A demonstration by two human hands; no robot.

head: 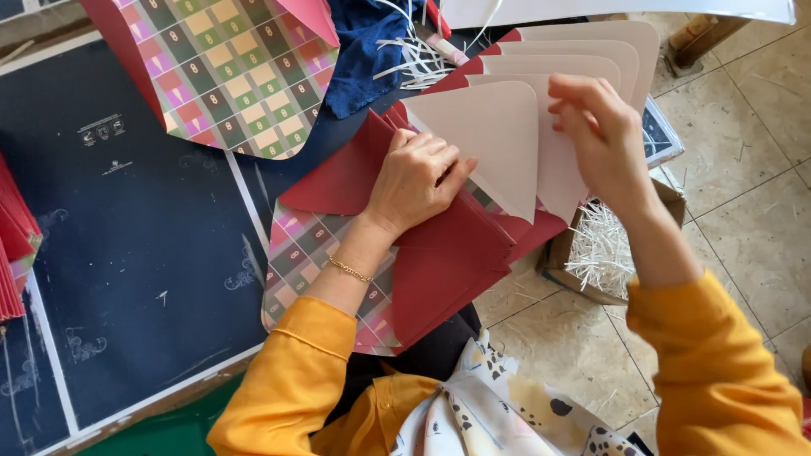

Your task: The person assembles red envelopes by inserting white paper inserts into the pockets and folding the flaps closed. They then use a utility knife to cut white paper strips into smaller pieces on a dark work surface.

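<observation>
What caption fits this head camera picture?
Left hand presses red envelopes while right hand lifts a cream flap.

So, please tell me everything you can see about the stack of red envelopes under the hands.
The stack of red envelopes looks like stiff paper, red outside and pale cream inside. The pointed and rounded flaps are open and fanned out toward the upper right. It lies overhanging the edge of the dark printed sheet, on top of a patterned checkered sheet. The left hand presses flat on it; the right hand pinches one cream flap.
</observation>
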